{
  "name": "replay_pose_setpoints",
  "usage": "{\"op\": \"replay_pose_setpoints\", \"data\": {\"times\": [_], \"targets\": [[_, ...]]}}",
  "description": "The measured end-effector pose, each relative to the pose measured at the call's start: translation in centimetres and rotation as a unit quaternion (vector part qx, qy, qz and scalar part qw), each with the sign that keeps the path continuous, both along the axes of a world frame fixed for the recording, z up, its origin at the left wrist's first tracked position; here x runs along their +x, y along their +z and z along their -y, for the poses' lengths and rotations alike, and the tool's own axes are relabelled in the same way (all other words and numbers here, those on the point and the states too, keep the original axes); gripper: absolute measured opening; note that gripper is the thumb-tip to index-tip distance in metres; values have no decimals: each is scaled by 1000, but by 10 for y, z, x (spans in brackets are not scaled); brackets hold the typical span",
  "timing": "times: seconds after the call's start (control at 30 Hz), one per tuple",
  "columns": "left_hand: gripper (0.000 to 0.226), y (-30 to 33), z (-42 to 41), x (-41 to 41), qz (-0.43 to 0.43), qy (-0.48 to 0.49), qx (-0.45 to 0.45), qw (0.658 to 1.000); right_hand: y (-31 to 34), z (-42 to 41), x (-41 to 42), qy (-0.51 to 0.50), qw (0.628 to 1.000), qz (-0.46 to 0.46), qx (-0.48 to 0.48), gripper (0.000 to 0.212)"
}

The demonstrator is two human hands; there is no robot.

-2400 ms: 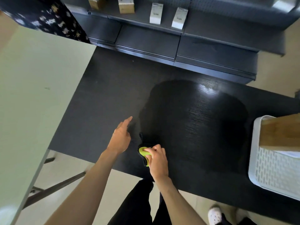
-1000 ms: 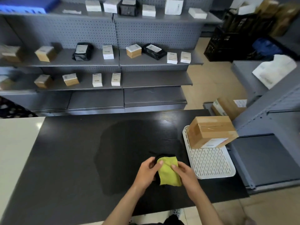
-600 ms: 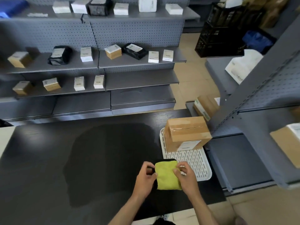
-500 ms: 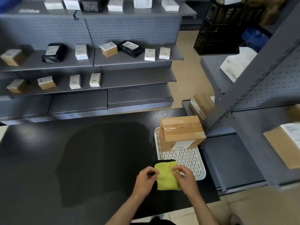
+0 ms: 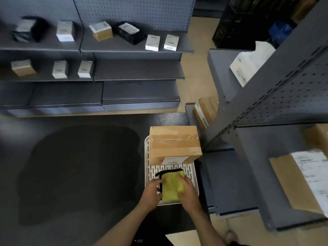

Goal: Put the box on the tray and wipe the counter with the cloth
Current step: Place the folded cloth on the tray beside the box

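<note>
Yellow-green and folded, the cloth (image 5: pixel 171 186) lay on the near half of the white slotted tray (image 5: pixel 147 157), its black edge showing along the top and left side. Both hands held it from either side: the left hand (image 5: pixel 151 191) gripped the cloth's left edge with curled fingers, and the right hand (image 5: pixel 189 191) rested over its right side, fingers bent on the fabric. The two forearms reached in from the lower edge of the view over the dark surface (image 5: pixel 79 174), which showed a broad, darker patch to the left of the tray.

Just beyond the cloth, the cardboard box (image 5: pixel 174 144) stood on the far half of the tray, sealed with clear tape and bearing a white label on its near face. The tray sat at the right end of the surface.

Farther off, grey pegboard shelves (image 5: pixel 138 68) held small white and brown cartons and black pouches. Another grey shelf unit (image 5: pixel 266 157) rose on the right, with a labelled brown parcel (image 5: pixel 300 183) on it.
</note>
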State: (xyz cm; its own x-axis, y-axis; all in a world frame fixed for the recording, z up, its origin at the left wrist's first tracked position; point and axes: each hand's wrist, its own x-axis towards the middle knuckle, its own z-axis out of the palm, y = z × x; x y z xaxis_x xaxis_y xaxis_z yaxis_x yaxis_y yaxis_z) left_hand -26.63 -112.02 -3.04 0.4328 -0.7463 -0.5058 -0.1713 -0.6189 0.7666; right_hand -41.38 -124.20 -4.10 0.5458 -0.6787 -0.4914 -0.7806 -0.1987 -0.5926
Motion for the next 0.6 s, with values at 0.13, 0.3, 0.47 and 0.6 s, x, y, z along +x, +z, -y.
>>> {"op": "replay_pose_setpoints", "data": {"times": [0.13, 0.3, 0.47, 0.6], "targets": [[60, -16, 0, -12, 57, -36, 44, 997, -17, -5, -7, 85, 988, -86, -92, 83], [43, -7, -1, -22, 269, -94, 26, 958, -9, -12, -11, 137, 973, -70, -171, 78], [71, -18, 10, -11, 353, -344, 122, 861, -22, -14, -25, 215, 949, -129, -190, 85], [78, -14, 15, -6, 350, -387, 199, 830, -27, -10, -28, 222, 941, -149, -206, 89]]}}
